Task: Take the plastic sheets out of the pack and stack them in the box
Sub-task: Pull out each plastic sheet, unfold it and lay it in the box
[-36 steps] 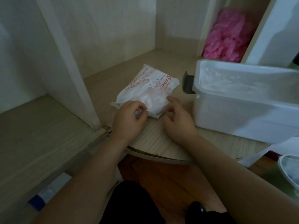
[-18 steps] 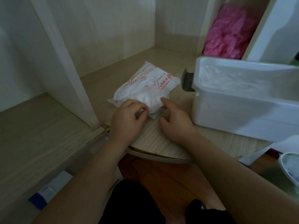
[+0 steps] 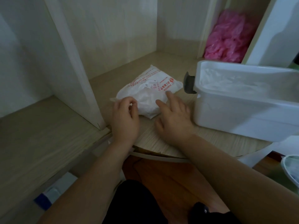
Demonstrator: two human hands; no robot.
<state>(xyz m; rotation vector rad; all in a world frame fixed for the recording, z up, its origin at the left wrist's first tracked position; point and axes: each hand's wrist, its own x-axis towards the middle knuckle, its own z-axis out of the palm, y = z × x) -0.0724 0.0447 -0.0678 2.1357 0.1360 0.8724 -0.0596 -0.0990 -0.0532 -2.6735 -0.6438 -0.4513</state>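
Observation:
A white plastic pack (image 3: 151, 88) with red print lies on the pale wooden shelf (image 3: 161, 65). Crumpled white sheets bulge from its near end. My left hand (image 3: 125, 117) sits at the pack's near left corner, fingers curled and pinching the thin plastic there. My right hand (image 3: 174, 113) lies flat beside it, straight fingers resting on the pack's right side. To the right stands a white plastic box (image 3: 242, 115) with a dark latch (image 3: 188, 83); clear sheets lie inside it.
A white upright panel (image 3: 76, 65) divides the shelf just left of my left hand. A pink plastic bundle (image 3: 229, 36) fills the compartment at the back right. A round container rim (image 3: 289, 168) shows at the right edge. Reddish floor lies below.
My right hand has opened and slid forward onto the pack, its fingers now stretched out. My left hand keeps its pinch at the pack's near corner.

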